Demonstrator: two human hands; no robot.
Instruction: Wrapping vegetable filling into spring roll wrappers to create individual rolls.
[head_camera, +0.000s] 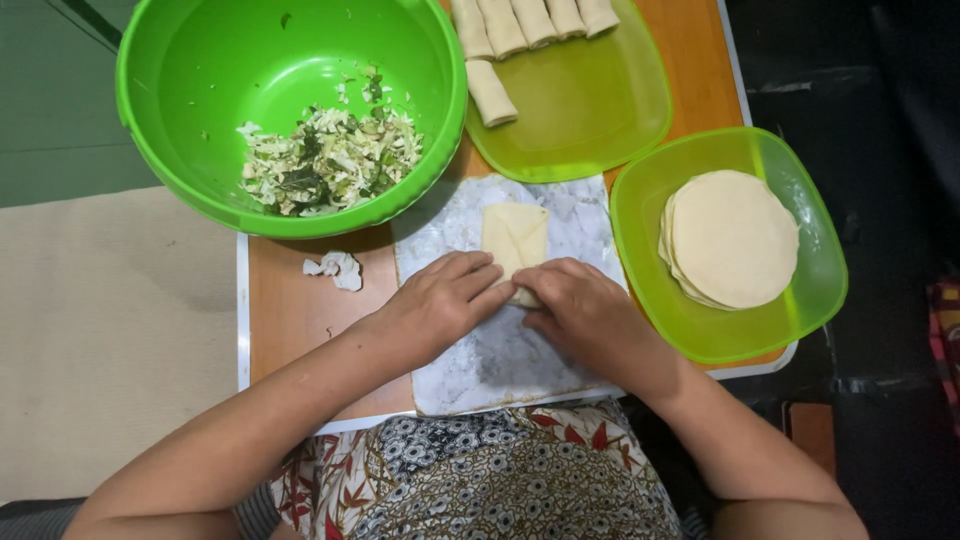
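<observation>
Item: half-rolled wrapper (516, 240), mid-worktop on floured board (500, 360). Left hand (440, 300) and right hand (585, 312) press its near end, fingers curled over the roll. Step: rolling. Next calls for even forward pressure.

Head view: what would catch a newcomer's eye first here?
The big green bowl at top left, holding shredded cabbage mix. Below it, at centre, the left hand and right hand press on a folded wrapper lying on a floured board. A stack of round wrappers sits in the green tray at right, and finished rolls lie on the plate at top.
</observation>
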